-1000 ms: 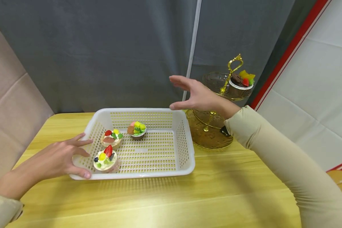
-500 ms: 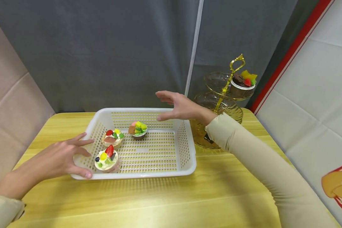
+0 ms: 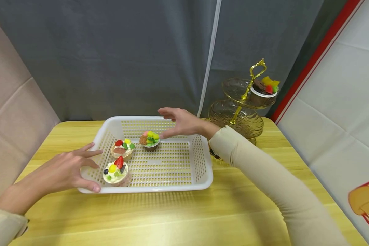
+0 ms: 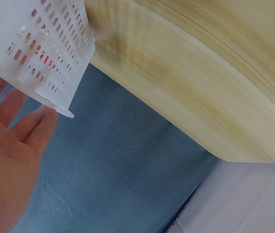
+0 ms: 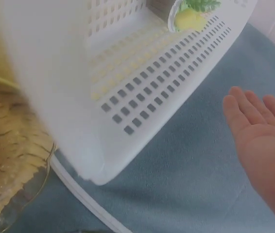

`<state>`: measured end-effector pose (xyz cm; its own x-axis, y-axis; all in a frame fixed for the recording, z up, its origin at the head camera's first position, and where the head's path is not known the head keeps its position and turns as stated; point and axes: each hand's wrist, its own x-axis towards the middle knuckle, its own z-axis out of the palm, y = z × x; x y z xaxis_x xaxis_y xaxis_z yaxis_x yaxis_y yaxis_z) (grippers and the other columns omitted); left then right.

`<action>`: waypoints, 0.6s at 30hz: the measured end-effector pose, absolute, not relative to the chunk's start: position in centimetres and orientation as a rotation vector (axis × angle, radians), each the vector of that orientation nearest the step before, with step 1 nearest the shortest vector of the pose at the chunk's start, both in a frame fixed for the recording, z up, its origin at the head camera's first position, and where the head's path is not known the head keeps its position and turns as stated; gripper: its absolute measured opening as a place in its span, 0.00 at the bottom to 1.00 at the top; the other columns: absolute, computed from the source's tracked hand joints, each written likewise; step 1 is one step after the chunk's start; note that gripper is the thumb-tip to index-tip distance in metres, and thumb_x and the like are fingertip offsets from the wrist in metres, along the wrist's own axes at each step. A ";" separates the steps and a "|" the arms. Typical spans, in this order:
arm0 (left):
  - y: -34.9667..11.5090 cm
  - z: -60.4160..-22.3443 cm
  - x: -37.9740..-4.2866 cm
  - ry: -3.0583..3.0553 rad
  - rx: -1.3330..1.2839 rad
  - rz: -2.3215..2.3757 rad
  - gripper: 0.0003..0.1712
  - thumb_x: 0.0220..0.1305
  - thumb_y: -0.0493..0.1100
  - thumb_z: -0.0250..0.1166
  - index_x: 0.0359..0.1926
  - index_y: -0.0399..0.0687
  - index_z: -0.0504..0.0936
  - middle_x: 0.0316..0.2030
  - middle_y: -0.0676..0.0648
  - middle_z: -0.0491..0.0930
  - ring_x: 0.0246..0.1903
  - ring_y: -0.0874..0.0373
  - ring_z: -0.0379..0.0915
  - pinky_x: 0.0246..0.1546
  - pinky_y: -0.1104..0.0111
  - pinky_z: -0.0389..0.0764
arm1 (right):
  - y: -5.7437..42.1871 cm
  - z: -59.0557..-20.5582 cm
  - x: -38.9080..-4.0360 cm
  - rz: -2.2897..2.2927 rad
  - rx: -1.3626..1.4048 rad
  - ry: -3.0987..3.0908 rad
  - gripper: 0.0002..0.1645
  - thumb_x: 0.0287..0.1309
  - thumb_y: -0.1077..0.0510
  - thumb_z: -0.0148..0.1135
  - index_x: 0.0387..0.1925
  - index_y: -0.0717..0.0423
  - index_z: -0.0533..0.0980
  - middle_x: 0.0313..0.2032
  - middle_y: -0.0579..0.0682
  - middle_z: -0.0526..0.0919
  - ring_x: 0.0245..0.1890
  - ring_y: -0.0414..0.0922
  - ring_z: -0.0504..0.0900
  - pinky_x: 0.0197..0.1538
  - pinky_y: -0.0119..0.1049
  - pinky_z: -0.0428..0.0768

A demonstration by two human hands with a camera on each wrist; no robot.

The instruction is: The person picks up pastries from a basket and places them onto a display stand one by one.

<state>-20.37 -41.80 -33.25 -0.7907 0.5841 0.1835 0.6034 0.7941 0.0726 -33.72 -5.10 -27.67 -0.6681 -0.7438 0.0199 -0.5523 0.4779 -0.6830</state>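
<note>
We see a brown-cupped dessert (image 3: 150, 141) inside the white basket (image 3: 184, 187), toward its far wall. Right hand (image 3: 183, 123) just beside it, thumb and fingers apart; whether the thumb touches, we cannot tell. Left hand (image 3: 66, 169) at the basket's left rim, fingers spread. Two cream-topped desserts (image 3: 117, 173) near that side. Right: tiered stand (image 3: 247, 122), chocolate cup (image 3: 264, 95) on top. We note a wooden worktop (image 3: 178, 218) beneath.

Left hand (image 3: 69, 167) is at the near-left corner of the basket (image 3: 153, 189), fingers spread out pretty wide. Right arm (image 3: 261, 172) is stretched way out, right hand (image 3: 182, 121) up by the far edge, thumb and fingers apart.
</note>
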 end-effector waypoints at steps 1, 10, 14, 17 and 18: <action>-41.8 -33.3 -20.4 -2.829 -0.944 -0.192 0.40 0.32 0.78 0.72 0.35 0.50 0.90 0.56 0.39 0.81 0.60 0.30 0.69 0.36 0.44 0.80 | -5.3 -27.8 -33.7 -0.981 -1.100 2.443 0.54 0.52 0.49 0.75 0.74 0.58 0.58 0.72 0.53 0.64 0.70 0.51 0.67 0.70 0.39 0.63; -41.8 -33.4 -20.4 -2.828 -0.951 -0.191 0.40 0.32 0.77 0.73 0.35 0.50 0.90 0.56 0.39 0.81 0.60 0.29 0.69 0.36 0.44 0.80 | -6.6 -29.0 -33.9 -1.045 -1.058 2.437 0.52 0.51 0.51 0.76 0.74 0.56 0.60 0.71 0.52 0.66 0.67 0.47 0.71 0.68 0.39 0.66; -41.8 -33.4 -20.5 -2.832 -0.945 -0.190 0.40 0.32 0.78 0.73 0.35 0.50 0.90 0.56 0.39 0.81 0.60 0.30 0.69 0.36 0.44 0.80 | -7.2 -29.2 -34.1 -1.057 -1.038 2.422 0.52 0.52 0.51 0.76 0.74 0.55 0.60 0.71 0.53 0.65 0.68 0.49 0.70 0.67 0.41 0.67; -41.8 -33.4 -20.5 -2.831 -0.945 -0.189 0.40 0.32 0.78 0.73 0.34 0.50 0.90 0.56 0.39 0.81 0.60 0.30 0.69 0.36 0.44 0.80 | -7.7 -29.5 -34.2 -1.065 -1.024 2.404 0.53 0.51 0.51 0.76 0.74 0.56 0.59 0.71 0.55 0.65 0.69 0.52 0.69 0.67 0.43 0.67; -41.8 -33.4 -20.5 -2.830 -0.945 -0.189 0.40 0.32 0.78 0.73 0.34 0.50 0.90 0.56 0.39 0.81 0.60 0.30 0.69 0.36 0.44 0.80 | -7.9 -29.7 -34.2 -1.062 -1.018 2.400 0.53 0.51 0.50 0.76 0.74 0.56 0.59 0.72 0.55 0.65 0.69 0.52 0.69 0.67 0.44 0.67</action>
<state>-20.51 -41.77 -33.44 -0.7900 0.5852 0.1830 0.6043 0.7935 0.0715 -34.16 -7.87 -29.65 -0.6922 -0.7216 -0.0077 -0.4795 0.4678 -0.7425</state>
